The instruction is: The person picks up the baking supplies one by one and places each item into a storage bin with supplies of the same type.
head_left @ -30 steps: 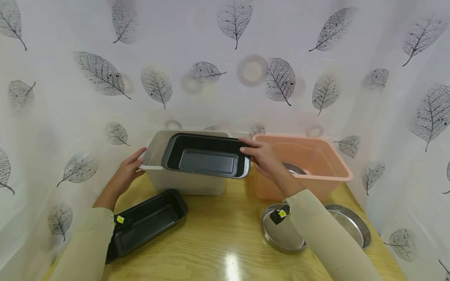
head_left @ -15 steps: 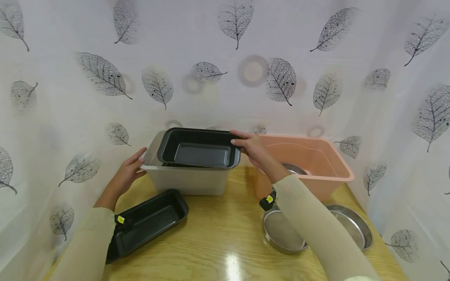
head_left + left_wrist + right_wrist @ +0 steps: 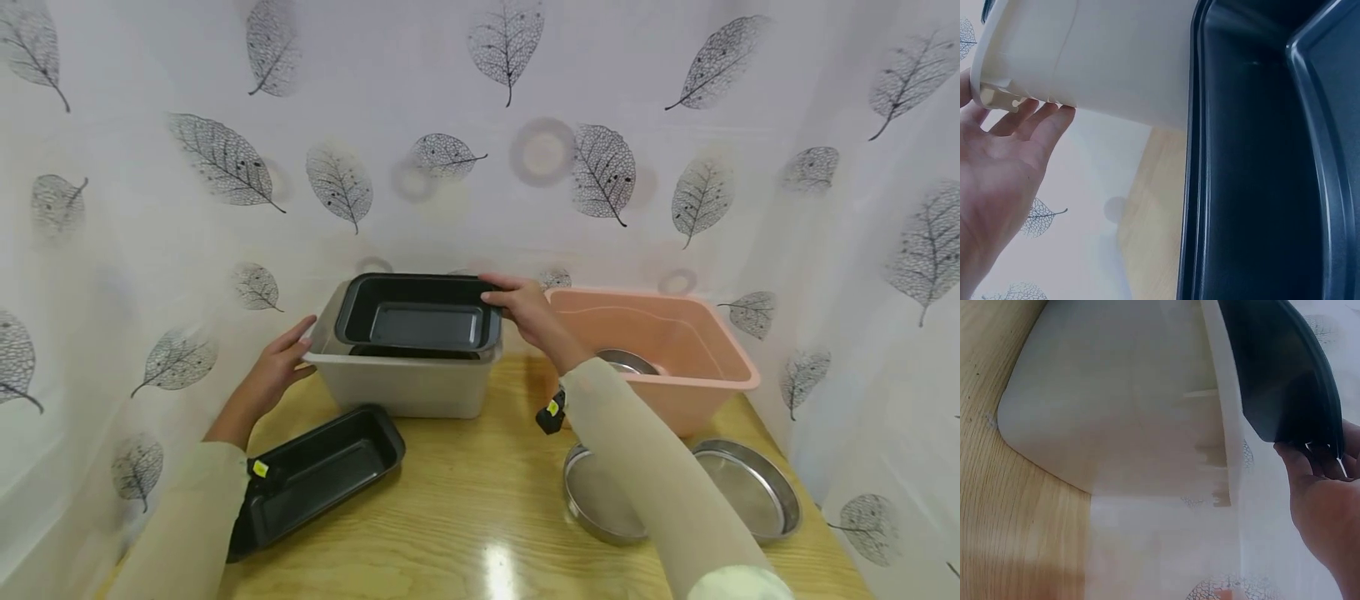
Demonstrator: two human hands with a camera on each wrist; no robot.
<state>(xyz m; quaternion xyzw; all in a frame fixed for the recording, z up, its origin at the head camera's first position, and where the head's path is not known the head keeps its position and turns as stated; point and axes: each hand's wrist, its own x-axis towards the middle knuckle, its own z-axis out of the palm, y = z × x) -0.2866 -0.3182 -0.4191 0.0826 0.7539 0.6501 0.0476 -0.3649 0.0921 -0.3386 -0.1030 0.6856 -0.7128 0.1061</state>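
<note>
My right hand (image 3: 531, 315) grips the right end of a black loaf pan (image 3: 427, 323), thumb on top and fingers beneath. This pan sits in the mouth of a whitish plastic bin (image 3: 397, 388), its right end raised in the right wrist view. A dark strip shows below the pan's near rim; I cannot tell whether it is the pan's underside or another pan. At the bin's left end, my left hand (image 3: 268, 373) holds the rim, fingers under the lip (image 3: 1047, 128). Another black loaf pan (image 3: 330, 467) lies slanted on the table beside my left forearm.
A peach plastic bin (image 3: 660, 404) stands to the right with a round metal pan (image 3: 626, 362) inside. Two more round metal pans (image 3: 600, 496) lie on the wooden table (image 3: 450, 500) in front of it, partly behind my right forearm. A leaf-patterned curtain (image 3: 450, 217) hangs behind.
My right hand has moved left with the loaf pan, bringing it from over the whitish bin's right side down into its mouth. The left hand stays on the rim.
</note>
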